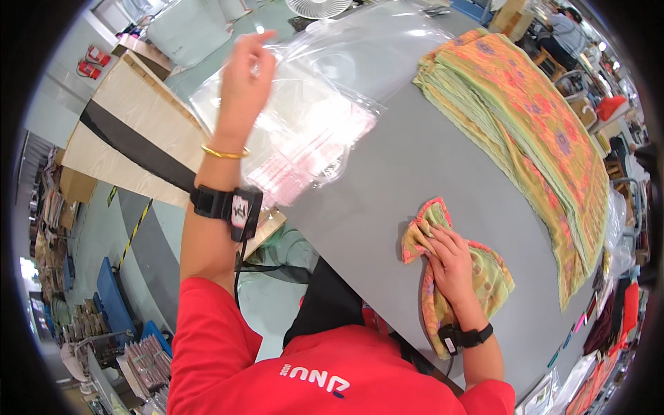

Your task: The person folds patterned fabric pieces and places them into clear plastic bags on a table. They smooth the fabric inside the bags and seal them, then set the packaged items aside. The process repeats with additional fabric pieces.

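Clear plastic is what my left hand (243, 83) is after: it is raised over the stack of transparent bags (304, 131) at the far left of the grey table (394, 180), fingers loosely curled with the tips pinching or just lifting the edge of the top bag. I cannot tell whether the pinch has fully closed on the film.

My right hand (451, 266) lies flat, fingers spread, pressing down on the folded green-and-orange patterned cloth (477, 277) near the table's front edge, just before my body. It pins the cloth without clasping it.

By my judgement the work is at an early-middle point. One cloth is folded small and waiting, not yet in any bag. A tall pile of matching patterned cloths (526, 117) sits well apart on the right, unbagged, so most remains.
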{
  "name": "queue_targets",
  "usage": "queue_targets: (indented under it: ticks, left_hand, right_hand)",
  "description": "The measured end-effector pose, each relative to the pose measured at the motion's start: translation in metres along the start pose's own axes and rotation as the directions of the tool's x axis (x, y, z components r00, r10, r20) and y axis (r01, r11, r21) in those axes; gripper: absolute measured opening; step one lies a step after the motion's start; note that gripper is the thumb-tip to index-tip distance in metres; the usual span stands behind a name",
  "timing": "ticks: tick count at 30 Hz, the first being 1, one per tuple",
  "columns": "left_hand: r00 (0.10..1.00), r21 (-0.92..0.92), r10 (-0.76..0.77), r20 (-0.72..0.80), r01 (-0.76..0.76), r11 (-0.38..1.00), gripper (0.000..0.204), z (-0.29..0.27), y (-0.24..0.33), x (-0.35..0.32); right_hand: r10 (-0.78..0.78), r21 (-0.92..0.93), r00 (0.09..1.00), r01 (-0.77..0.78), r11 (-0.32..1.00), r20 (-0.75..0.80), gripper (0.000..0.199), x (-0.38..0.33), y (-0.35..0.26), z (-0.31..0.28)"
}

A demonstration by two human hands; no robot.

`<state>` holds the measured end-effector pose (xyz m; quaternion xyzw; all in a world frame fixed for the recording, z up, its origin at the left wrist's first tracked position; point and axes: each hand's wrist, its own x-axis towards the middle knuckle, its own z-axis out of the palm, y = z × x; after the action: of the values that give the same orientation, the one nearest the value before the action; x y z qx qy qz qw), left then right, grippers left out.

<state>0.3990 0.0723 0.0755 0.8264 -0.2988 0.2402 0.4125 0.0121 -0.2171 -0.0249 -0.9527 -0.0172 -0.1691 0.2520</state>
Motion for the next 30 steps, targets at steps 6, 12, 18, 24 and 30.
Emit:
queue_targets:
  ticks: [6,12,18,24,30]
  left_hand:
    - [0.78,-0.02,0.196,0.595,-0.229,0.973,0.031,0.074,0.098,-0.115]
    - [0.789,-0.333,0.464,0.404,-0.345,0.877,0.035,0.12,0.221,-0.182]
    - [0.64,-0.372,0.64,0.426,-0.52,0.768,0.04,0.098,0.281,-0.276]
    - [0.561,-0.377,0.625,0.543,-0.503,0.778,0.063,0.056,0.268,-0.321]
    - [0.425,-0.409,0.669,0.61,-0.554,0.725,0.063,0.048,0.251,-0.307]
  right_hand:
    - [0.15,0.044,0.96,-0.143,0.989,-0.238,0.031,-0.04,-0.007,-0.017]
    - [0.024,-0.021,0.962,-0.031,0.999,-0.272,0.038,-0.083,-0.03,-0.03]
    - [0.196,-0.104,0.969,-0.213,0.971,-0.15,0.034,-0.1,-0.033,-0.02]
    - [0.15,-0.23,0.961,-0.204,0.952,-0.232,0.037,-0.035,-0.005,0.012]
    - [0.085,-0.251,0.959,-0.155,0.956,-0.27,0.044,0.103,0.011,0.067]
